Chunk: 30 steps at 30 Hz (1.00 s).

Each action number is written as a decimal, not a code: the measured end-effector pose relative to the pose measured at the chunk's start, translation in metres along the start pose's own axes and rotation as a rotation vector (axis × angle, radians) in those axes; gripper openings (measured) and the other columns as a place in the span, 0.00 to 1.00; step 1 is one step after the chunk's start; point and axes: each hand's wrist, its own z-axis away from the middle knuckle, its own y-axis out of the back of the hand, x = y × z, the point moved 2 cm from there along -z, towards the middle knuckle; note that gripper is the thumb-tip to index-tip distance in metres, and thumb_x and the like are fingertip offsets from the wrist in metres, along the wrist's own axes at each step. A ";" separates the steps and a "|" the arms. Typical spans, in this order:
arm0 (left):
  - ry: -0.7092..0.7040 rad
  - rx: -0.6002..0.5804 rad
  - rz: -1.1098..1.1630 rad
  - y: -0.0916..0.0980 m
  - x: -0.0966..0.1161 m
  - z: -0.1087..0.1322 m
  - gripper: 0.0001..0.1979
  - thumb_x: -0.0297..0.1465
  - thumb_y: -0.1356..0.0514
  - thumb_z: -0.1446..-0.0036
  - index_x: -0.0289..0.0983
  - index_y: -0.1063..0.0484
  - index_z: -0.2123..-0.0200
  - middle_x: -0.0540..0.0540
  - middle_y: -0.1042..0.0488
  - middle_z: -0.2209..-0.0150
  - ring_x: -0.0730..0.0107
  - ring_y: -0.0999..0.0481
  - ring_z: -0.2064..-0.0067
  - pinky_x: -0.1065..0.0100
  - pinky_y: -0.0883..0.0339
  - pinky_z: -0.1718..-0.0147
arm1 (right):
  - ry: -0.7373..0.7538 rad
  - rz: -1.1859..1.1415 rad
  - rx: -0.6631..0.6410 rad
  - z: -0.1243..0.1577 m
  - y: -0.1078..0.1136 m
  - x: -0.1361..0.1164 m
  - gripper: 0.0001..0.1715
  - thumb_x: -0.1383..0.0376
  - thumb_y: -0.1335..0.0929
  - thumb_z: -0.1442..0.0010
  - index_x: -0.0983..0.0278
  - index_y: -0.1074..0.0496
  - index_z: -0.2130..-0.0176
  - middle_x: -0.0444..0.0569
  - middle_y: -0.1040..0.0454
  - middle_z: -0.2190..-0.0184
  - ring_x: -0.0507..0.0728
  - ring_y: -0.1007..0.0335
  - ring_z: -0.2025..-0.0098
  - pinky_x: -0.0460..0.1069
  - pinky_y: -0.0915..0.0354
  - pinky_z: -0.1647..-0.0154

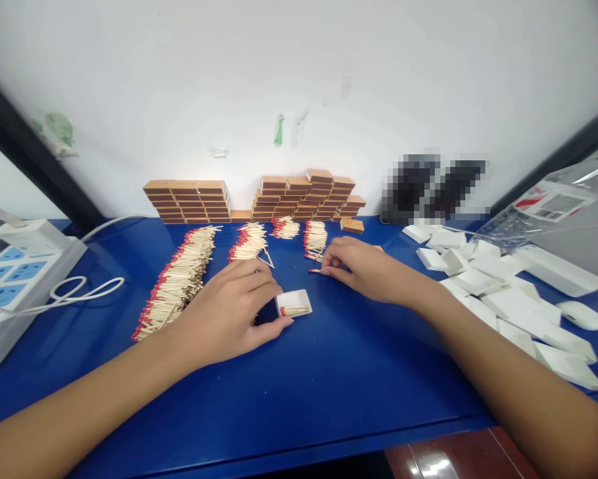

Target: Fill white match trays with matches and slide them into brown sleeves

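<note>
A small white matchbox tray (301, 300) with a few red-tipped matches in it sits on the blue table (299, 399). My left hand (243, 303) is at the tray's left side, thumb and fingers apart, its thumb touching the tray's near left corner. Up and to the right, my right hand (356, 266) pinches a single match (316, 271) low over the table. Loose red-tipped matches lie in heaps: a long one (183, 276) left of my left hand, a shorter one (249, 241) behind it, and a small one (315, 238) beyond my right fingertips.
Stacks of brown matchboxes (186, 201) line the wall, with one lone box (352, 225) in front. White trays (478, 279) are piled at the right, near a white mouse (584, 315) and a plastic bag (543, 199). A power strip (24, 279) with a cable stands left.
</note>
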 end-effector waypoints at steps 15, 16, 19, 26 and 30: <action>-0.004 0.015 -0.012 0.000 -0.001 0.000 0.12 0.39 0.35 0.34 0.35 0.21 0.56 0.41 0.21 0.60 0.56 0.22 0.51 0.55 0.25 0.49 | 0.052 -0.062 -0.061 0.006 0.008 -0.004 0.08 0.65 0.33 0.32 0.61 0.25 0.64 0.49 0.24 0.64 0.57 0.32 0.62 0.51 0.40 0.63; -0.005 0.016 -0.012 0.000 0.000 0.000 0.12 0.39 0.35 0.34 0.35 0.21 0.56 0.41 0.21 0.60 0.56 0.22 0.51 0.55 0.25 0.48 | 0.054 -0.060 -0.067 0.006 0.008 -0.005 0.08 0.64 0.33 0.32 0.61 0.25 0.64 0.49 0.24 0.64 0.57 0.32 0.62 0.51 0.40 0.63; -0.022 0.025 -0.006 0.000 0.000 0.000 0.12 0.38 0.35 0.34 0.35 0.21 0.56 0.42 0.21 0.60 0.56 0.23 0.51 0.55 0.25 0.47 | 0.059 -0.050 -0.073 0.007 0.008 -0.004 0.08 0.63 0.32 0.33 0.61 0.25 0.65 0.49 0.24 0.65 0.57 0.33 0.63 0.51 0.41 0.64; -0.070 0.032 0.004 0.001 0.000 -0.001 0.12 0.37 0.35 0.33 0.33 0.23 0.54 0.42 0.20 0.57 0.56 0.23 0.50 0.55 0.26 0.46 | 0.030 -0.051 -0.048 0.007 0.007 0.001 0.08 0.60 0.29 0.35 0.61 0.25 0.58 0.50 0.24 0.61 0.59 0.31 0.58 0.51 0.40 0.63; -0.076 0.030 0.007 0.002 0.000 -0.001 0.12 0.37 0.35 0.33 0.34 0.23 0.54 0.42 0.20 0.57 0.56 0.23 0.50 0.55 0.26 0.46 | 0.009 -0.022 -0.087 0.006 0.005 -0.002 0.08 0.63 0.33 0.30 0.61 0.25 0.63 0.50 0.24 0.63 0.58 0.30 0.60 0.51 0.40 0.63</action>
